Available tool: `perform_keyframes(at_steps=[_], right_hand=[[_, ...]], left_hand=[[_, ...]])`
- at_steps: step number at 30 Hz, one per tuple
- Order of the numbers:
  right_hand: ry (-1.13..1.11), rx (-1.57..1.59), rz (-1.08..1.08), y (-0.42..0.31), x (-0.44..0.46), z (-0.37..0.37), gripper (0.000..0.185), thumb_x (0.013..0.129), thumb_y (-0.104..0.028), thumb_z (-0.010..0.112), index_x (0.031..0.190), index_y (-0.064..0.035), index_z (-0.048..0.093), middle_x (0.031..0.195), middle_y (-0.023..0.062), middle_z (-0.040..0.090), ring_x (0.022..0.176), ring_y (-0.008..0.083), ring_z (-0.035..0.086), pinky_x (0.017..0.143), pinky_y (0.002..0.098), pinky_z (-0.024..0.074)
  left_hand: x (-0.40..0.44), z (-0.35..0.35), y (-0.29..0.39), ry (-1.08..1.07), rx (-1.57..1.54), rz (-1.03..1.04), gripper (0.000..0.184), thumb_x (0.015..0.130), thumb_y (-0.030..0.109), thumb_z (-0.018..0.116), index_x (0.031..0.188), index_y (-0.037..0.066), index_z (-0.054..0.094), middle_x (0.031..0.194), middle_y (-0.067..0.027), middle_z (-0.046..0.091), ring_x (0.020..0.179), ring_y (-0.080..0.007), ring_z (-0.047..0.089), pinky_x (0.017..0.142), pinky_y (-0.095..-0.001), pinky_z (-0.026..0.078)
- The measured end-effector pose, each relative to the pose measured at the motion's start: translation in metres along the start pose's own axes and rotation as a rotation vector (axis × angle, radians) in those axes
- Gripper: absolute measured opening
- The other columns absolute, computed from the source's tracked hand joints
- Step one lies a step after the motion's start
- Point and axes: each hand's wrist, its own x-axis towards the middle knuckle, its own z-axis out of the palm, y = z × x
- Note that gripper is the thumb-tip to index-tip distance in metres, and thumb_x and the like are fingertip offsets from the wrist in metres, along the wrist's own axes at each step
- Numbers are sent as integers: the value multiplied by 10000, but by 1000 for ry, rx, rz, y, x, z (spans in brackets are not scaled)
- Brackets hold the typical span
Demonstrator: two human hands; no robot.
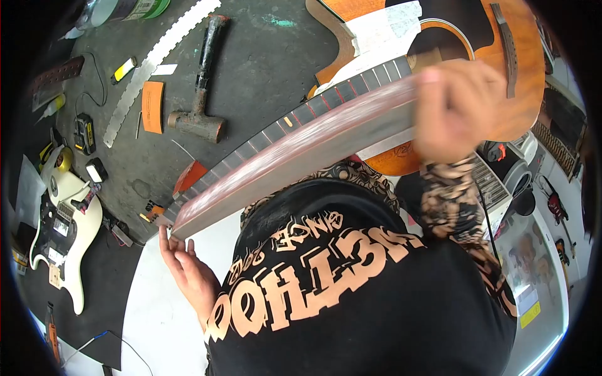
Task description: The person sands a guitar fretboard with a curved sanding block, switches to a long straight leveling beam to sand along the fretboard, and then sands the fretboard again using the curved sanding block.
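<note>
Gripping long beam (301, 156): right hand (454, 109), curled | left hand (188, 269): loosely uncurled beside it | green container (149, 7): contents unclear

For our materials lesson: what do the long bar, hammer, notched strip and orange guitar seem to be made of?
Long bar: unclear, perhaps wood or metal; dull grey side, pinkish face with whitish streaks.
Hammer: probably metal, at least the head; dark, scuffed, rust-brown patches.
Notched strip: likely metal; pale, silvery, crisp-edged.
Orange guitar: apparently varnished wood; warm orange-brown, smooth surface.

Black shirt (376, 332) | upside down: "MET…", rest uncertain | smaller line: "SINCE", year unclear
</note>
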Motion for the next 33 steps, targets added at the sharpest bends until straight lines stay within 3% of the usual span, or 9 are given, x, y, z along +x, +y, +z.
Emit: perform_keyframes(at_steps=[3, 10, 11, 14, 19, 24, 27, 30, 33], right_hand=[[-79, 109, 41, -48, -5, 14, 119, 813, -76, 734, 707, -102, 687, 765, 29, 688, 781, 228, 574, 831, 385, 404], [-13, -7, 34, 18, -3, -8, 118, 733, -140, 771, 688, -121, 664, 748, -2, 665, 809, 211, 567, 849, 407, 414], [-24, -12, 28, 12, 0, -7, 122, 716, -145, 778, 686, -123, 662, 746, -6, 662, 804, 211, 570, 849, 401, 416], [-49, 53, 34, -51, 0, 6, 98, 730, -120, 769, 695, -118, 678, 750, 6, 670, 794, 213, 575, 845, 393, 415], [4, 34, 7, 16, -8, -11, 85, 722, -97, 769, 709, -118, 688, 750, 13, 671, 804, 222, 567, 845, 399, 412], [-9, 139, 74, -57, -14, 12, 99, 796, -85, 742, 712, -98, 692, 747, 8, 680, 799, 226, 572, 843, 394, 412], [0, 145, 4, -36, -16, 7, 114, 788, -106, 747, 697, -100, 678, 740, 3, 672, 796, 225, 568, 855, 394, 414], [11, 5, 80, 17, -16, -16, 109, 747, -135, 763, 689, -114, 673, 728, -8, 659, 790, 225, 555, 861, 401, 414], [50, 39, 88, 2, -20, -4, 110, 766, -156, 757, 692, -128, 680, 736, -22, 656, 820, 231, 550, 861, 408, 411]], left_hand=[[14, -21, -12, 329, 20, -229, 562, 1124, 375, 400, 1566, 36, 327, 1413, -137, 517, 1314, -211, 496, 1111, -424, 338], [-1, 11, 2, -99, -22, 56, 549, 1121, 349, 426, 1567, 40, 335, 1430, -160, 498, 1323, -209, 489, 1162, -411, 310], [-1, 9, 2, -98, -19, 54, 549, 1121, 349, 426, 1567, 40, 335, 1430, -160, 498, 1323, -209, 489, 1162, -411, 310], [14, -16, -10, 302, 55, -241, 551, 1119, 364, 427, 1553, 29, 371, 1534, -198, 430, 1421, -267, 424, 1202, -450, 293], [-3, 2, 1, -58, 117, -48, 548, 1117, 291, 427, 1590, 35, 319, 1557, -196, 409, 1438, -278, 409, 1189, -441, 314], [0, -10, -5, 237, 27, -236, 629, 1103, 367, 478, 1591, 16, 295, 1526, -192, 452, 1423, -253, 423, 1173, -468, 302], [0, -19, -12, 223, 23, -251, 639, 1100, 381, 479, 1592, 16, 295, 1519, -189, 464, 1423, -258, 425, 1171, -465, 301], [-9, -7, -14, -74, 80, -38, 617, 1098, 377, 483, 1585, 33, 326, 1536, -168, 455, 1432, -260, 420, 1177, -471, 298], [-9, -8, -21, -1, 158, -15, 631, 1086, 384, 513, 1568, 13, 345, 1538, -162, 456, 1428, -255, 423, 1181, -443, 302]])
